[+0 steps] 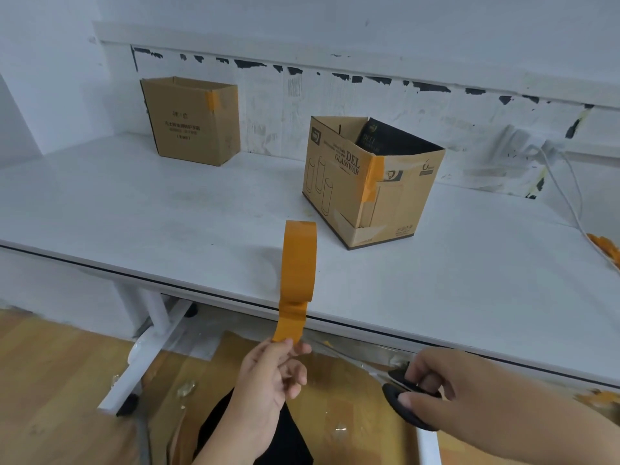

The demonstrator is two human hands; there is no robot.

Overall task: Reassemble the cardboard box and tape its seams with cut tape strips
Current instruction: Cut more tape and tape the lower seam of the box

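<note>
Head view, left hand: my left hand (268, 374) is raised in front of me, below the bench edge, and its fingers (295, 347) pinch the lower end of a tape strip (297, 280).
Head view, tape strip: the orange strip rises straight up from my left fingers, and its top end curls over; it hangs in the air in front of the bench (134, 203), and I cannot tell whether it touches the surface.
Head view, right hand: my right hand (446, 387) is to the right of my left one and a little lower, with its fingers curled through the black handles of the scissors (407, 394).
Head view, scissors: the blades point left toward my left hand, but they are blurred against the floor, so I cannot tell whether they are open or closed.
Head view, cardboard box: the task's box (362, 182) stands upright and open-topped on the bench, beyond my hands and slightly right of the strip, well apart from my fingers; orange tape (375, 177) already covers the upper part of its near corner seam, and a dark insert leans inside it.
Head view, second box: another open cardboard box (194, 122) stands far beyond my left hand, against the back wall, with an orange tape patch on its upper right corner.
Head view, far right: orange scraps (607, 246) lie at the bench's right edge, well beyond my right hand, beside a white cable (567, 196).
</note>
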